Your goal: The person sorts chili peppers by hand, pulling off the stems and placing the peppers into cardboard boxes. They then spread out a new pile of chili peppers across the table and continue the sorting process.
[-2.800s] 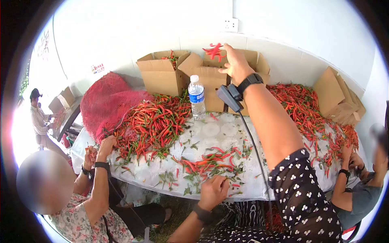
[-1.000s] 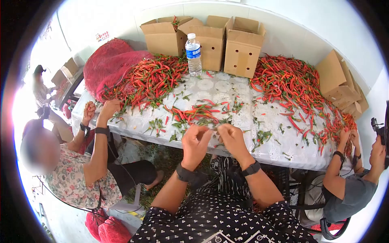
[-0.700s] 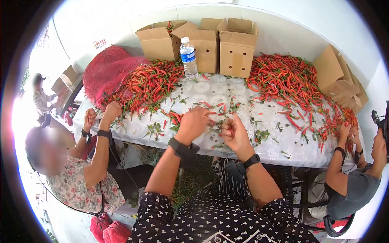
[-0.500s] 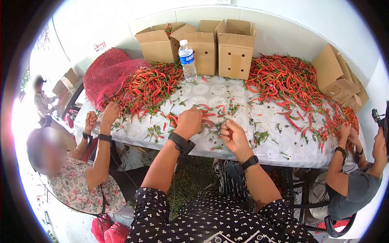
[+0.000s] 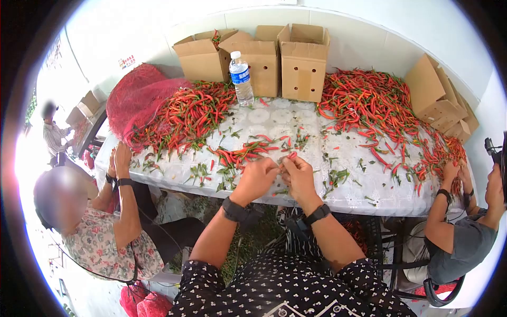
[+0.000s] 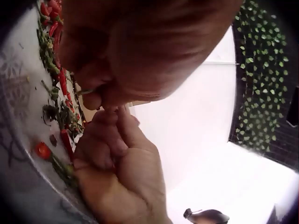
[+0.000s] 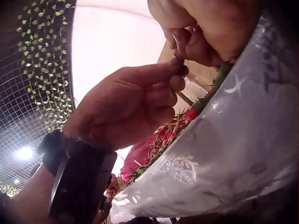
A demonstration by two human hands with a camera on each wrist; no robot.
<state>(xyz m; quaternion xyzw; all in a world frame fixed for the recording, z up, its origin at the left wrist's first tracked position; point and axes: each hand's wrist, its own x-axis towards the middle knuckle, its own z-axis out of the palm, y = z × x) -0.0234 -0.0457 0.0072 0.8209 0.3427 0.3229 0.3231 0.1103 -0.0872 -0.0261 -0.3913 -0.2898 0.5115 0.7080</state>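
My left hand and right hand meet fingertip to fingertip over the table's front edge. Thumb and fingers of the right hand hold a red chili pepper, mostly covered by the fingers. A thin green chili stem pokes out from the left hand's pinched fingers in the right wrist view. Just beyond the hands lies a small heap of red chilies, with trimmed green stems scattered around it.
Large chili piles lie at left and right. A water bottle stands before open cardboard boxes. A red mesh bag covers the back left. Two people sit at either side, working on chilies.
My right hand has come back from above the boxes, where it held a bunch of red chilies. The left hand reached to the small heap, then drew back to the right hand.
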